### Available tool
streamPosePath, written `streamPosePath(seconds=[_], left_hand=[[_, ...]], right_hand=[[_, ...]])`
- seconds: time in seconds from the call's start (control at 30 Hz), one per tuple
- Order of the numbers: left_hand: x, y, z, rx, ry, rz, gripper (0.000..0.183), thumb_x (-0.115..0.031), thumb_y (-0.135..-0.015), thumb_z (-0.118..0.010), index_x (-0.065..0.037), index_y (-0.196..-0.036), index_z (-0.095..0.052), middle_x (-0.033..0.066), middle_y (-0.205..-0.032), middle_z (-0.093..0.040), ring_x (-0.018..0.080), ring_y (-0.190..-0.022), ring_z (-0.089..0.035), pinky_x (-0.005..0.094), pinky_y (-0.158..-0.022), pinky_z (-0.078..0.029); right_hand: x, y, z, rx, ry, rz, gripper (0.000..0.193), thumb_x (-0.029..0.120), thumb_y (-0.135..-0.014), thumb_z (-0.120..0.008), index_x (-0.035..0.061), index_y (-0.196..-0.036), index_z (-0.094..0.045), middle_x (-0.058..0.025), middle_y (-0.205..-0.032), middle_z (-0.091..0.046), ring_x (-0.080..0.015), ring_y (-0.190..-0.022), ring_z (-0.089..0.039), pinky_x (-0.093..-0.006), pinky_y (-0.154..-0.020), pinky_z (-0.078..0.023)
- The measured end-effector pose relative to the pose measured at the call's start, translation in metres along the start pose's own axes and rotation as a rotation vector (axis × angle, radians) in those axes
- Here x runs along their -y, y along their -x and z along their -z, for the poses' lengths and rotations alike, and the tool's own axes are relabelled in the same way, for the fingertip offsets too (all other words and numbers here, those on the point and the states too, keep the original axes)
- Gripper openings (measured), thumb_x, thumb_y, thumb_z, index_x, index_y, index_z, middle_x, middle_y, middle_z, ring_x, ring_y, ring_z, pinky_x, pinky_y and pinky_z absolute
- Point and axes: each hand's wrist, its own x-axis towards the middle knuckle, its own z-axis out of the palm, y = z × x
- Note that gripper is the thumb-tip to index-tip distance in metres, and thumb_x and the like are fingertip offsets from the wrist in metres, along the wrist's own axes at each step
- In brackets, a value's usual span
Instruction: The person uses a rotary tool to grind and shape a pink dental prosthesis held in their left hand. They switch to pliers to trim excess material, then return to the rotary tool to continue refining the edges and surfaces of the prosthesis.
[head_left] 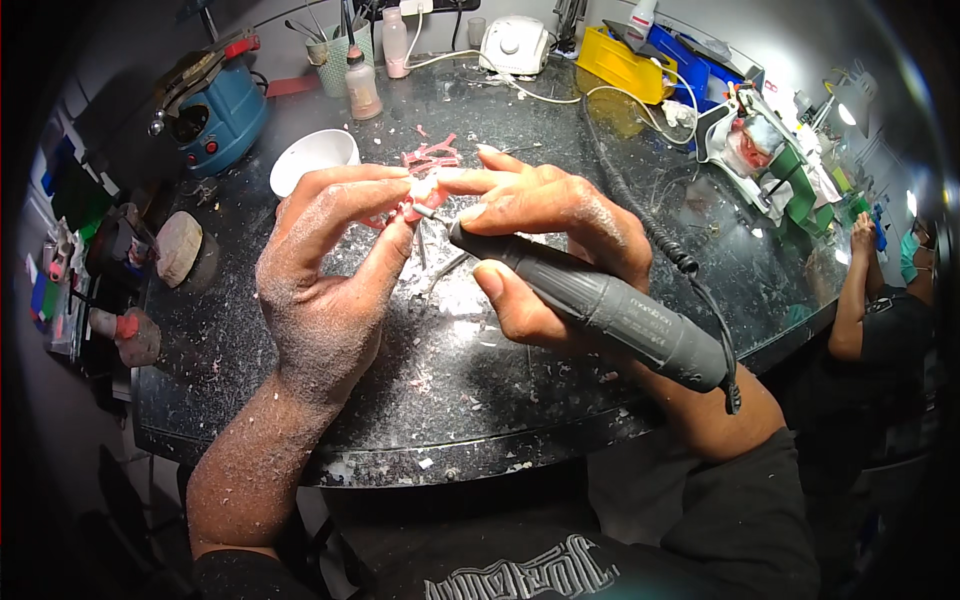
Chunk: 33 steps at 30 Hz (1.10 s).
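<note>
My left hand (325, 270), dusted with white powder, pinches a small pink acrylic piece (412, 203) between its fingertips. My right hand (545, 235) grips a grey rotary handpiece (600, 305) like a pen. The handpiece's thin metal tip touches the pink piece, and my right index finger rests on that piece as well. A coiled black cable (640, 215) runs from the back of the handpiece across the dark stone worktop (250, 380). Both hands hover above a patch of white dust and pink shavings (450, 295).
A white cup (312, 158) and pink scraps (430, 155) lie just beyond my hands. A blue machine (215, 115), bottles (362, 88), a white control box (515, 45) and yellow and blue trays (625, 65) stand at the back. Another person (885, 300) sits at the right.
</note>
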Motion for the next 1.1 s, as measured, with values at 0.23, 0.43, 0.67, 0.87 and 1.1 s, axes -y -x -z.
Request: streamPosePath(seconds=[0.23,0.43,0.67,0.87,1.1], left_hand=[[0.002,-0.004,0.004,0.039,-0.204,-0.169,0.025,0.002,-0.082,-0.079,-0.008,-0.104,-0.075,0.0056,-0.107,-0.073,0.0211,-0.104,-0.066,0.0369,-0.099,-0.045],[0.005,-0.016,0.013,0.025,-0.554,-0.56,0.025,-0.008,-0.08,-0.083,-0.01,-0.103,-0.075,0.0026,-0.107,-0.073,0.0249,-0.108,-0.065,0.0479,-0.108,-0.039],[0.005,-0.015,0.012,-0.001,-0.544,-0.51,0.024,-0.007,-0.081,-0.081,-0.011,-0.104,-0.075,0.0024,-0.108,-0.073,0.0235,-0.108,-0.066,0.0498,-0.111,-0.037],[0.004,-0.007,0.009,0.058,-0.367,-0.268,0.024,-0.006,-0.081,-0.08,-0.01,-0.103,-0.075,0.0035,-0.103,-0.074,0.0174,-0.099,-0.07,0.0452,-0.112,-0.035],[-0.001,-0.004,0.006,0.054,-0.35,-0.198,0.019,-0.006,-0.082,-0.081,-0.009,-0.099,-0.075,0.0002,-0.089,-0.074,0.0125,-0.078,-0.069,0.0415,-0.104,-0.038]], right_hand=[[0.001,0.0,-0.003,-0.065,0.018,-0.041,0.032,0.005,-0.074,-0.079,0.0034,-0.105,-0.071,-0.0124,-0.104,-0.076,-0.0267,-0.105,-0.075,-0.0482,-0.109,-0.051],[0.003,-0.001,-0.003,-0.044,0.037,-0.081,0.028,0.006,-0.076,-0.078,0.0053,-0.103,-0.07,-0.0117,-0.103,-0.075,-0.0279,-0.105,-0.075,-0.0504,-0.111,-0.049],[0.004,0.002,0.0,0.009,0.023,-0.076,0.033,0.0,-0.078,-0.071,0.0011,-0.11,-0.064,-0.0148,-0.107,-0.073,-0.0332,-0.118,-0.07,-0.057,-0.118,-0.038],[0.004,0.001,-0.001,0.016,0.036,-0.041,0.034,0.0,-0.078,-0.072,0.0011,-0.112,-0.064,-0.0139,-0.108,-0.072,-0.0352,-0.12,-0.069,-0.0595,-0.119,-0.034],[0.002,0.002,-0.002,0.026,0.056,-0.015,0.035,0.001,-0.078,-0.072,0.001,-0.112,-0.064,-0.0131,-0.106,-0.072,-0.0358,-0.12,-0.069,-0.0611,-0.12,-0.03]])
